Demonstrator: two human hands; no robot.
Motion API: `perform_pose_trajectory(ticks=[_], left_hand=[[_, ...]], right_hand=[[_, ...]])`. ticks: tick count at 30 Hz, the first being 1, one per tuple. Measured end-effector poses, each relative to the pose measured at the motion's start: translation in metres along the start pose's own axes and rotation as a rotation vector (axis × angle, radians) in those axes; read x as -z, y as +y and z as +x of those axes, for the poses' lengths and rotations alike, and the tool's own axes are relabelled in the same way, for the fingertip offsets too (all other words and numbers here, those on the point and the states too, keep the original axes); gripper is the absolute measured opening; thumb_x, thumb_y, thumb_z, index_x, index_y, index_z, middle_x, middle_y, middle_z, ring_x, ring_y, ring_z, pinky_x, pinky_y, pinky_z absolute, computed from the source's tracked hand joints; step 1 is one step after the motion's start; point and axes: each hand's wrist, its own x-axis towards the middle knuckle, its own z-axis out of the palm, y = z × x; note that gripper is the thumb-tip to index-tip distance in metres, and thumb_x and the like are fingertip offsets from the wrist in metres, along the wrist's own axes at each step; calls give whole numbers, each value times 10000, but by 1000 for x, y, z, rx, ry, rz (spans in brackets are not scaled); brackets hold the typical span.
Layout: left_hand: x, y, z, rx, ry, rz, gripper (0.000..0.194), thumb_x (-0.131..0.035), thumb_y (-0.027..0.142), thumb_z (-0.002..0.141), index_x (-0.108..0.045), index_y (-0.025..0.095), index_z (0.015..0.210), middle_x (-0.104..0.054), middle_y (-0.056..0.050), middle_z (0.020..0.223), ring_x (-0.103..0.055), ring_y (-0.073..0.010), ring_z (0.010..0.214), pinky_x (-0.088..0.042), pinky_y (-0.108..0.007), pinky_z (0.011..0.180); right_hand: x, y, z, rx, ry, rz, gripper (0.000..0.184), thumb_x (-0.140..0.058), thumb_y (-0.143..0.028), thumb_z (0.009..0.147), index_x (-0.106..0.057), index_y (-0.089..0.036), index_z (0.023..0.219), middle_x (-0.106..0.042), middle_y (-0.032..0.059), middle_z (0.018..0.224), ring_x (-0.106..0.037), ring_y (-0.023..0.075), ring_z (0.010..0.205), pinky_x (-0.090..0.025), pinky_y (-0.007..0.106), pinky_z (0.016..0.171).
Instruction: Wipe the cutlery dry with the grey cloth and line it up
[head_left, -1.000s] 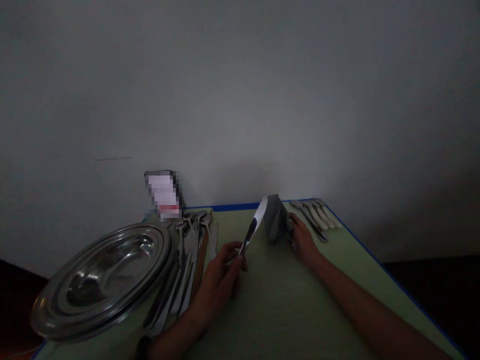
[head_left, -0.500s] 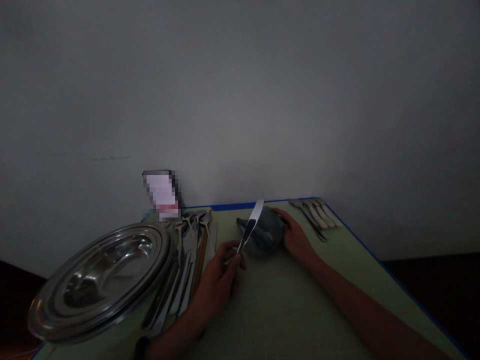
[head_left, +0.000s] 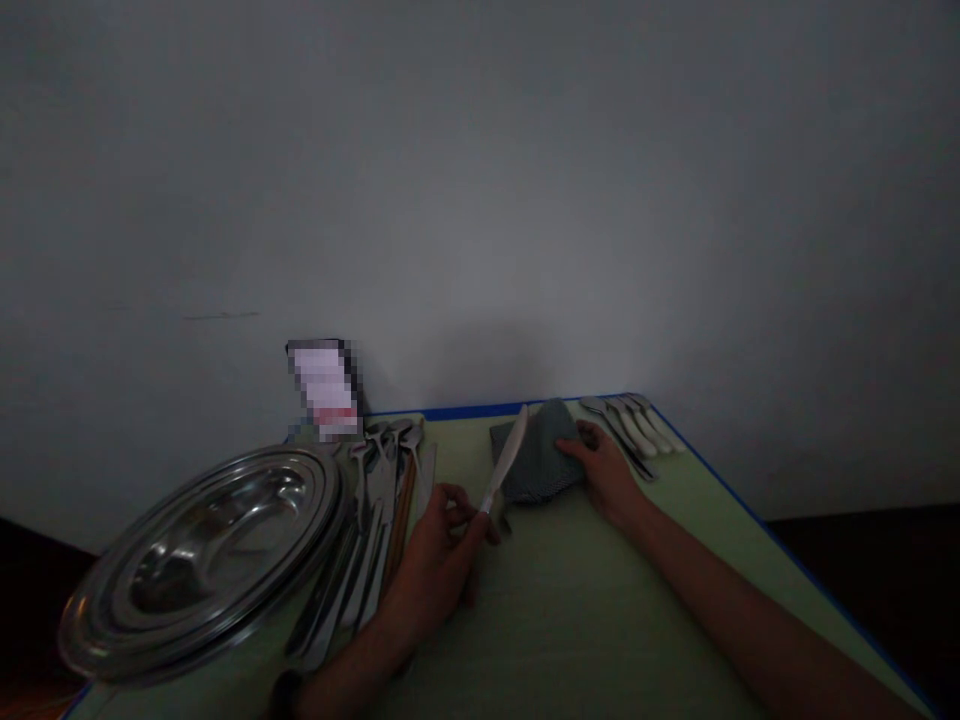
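Observation:
My left hand [head_left: 450, 545] is closed on the handle of a table knife [head_left: 508, 460], its blade slanting up and away to the right. Behind the blade hangs a grey-green cloth [head_left: 547, 455], pinched at its right side between the thumb and fingers of my right hand [head_left: 604, 470]. Part of the cloth is covered by the knife; whether the two touch I cannot tell. Just right of the cloth, several spoons [head_left: 634, 430] lie side by side near the table's far right corner.
Shiny oval metal dishes [head_left: 202, 560] are stacked at the left. Between them and my left arm lie several pieces of cutlery [head_left: 367, 540] and wooden chopsticks [head_left: 403, 510]. A phone with a blurred screen [head_left: 326, 385] leans on the wall [head_left: 480, 200] behind the table [head_left: 600, 620].
The cloth has opened out from a bunched shape and no longer wraps my right hand's fingers. My right hand has shifted slightly right and down; the knife has turned to show a duller face.

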Motion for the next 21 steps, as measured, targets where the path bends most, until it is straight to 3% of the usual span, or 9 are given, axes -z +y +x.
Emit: perform_pose_trajectory(ticks=[8,14,21], left_hand=[[0,-1,-1,10,-41,32,155,-445,326,832,-328,225,834,-611,17,817,-408,-39,367,-316,-145,322],[2,-2,-2,-9,-123,-85,88,-404,252,854,-407,210,931,-597,-28,982,-485,-55,477,-399,-185,446],[3,-4,-3,60,-201,-52,292,-330,404,895,-476,193,1035,-580,14,579,-509,-115,441,-374,-188,396]], right_hand=[[-1,-14,-6,-214,-149,176,288,-600,-179,553,-613,-204,839,-697,23,798,-637,227,772,-481,345,674],[2,-17,-6,-310,-189,193,201,-521,-294,652,-648,-186,764,-701,68,758,-638,256,816,-480,365,691],[3,-18,-1,-191,-175,125,415,-402,-502,763,-662,-187,838,-703,88,802,-623,258,880,-465,373,721]])
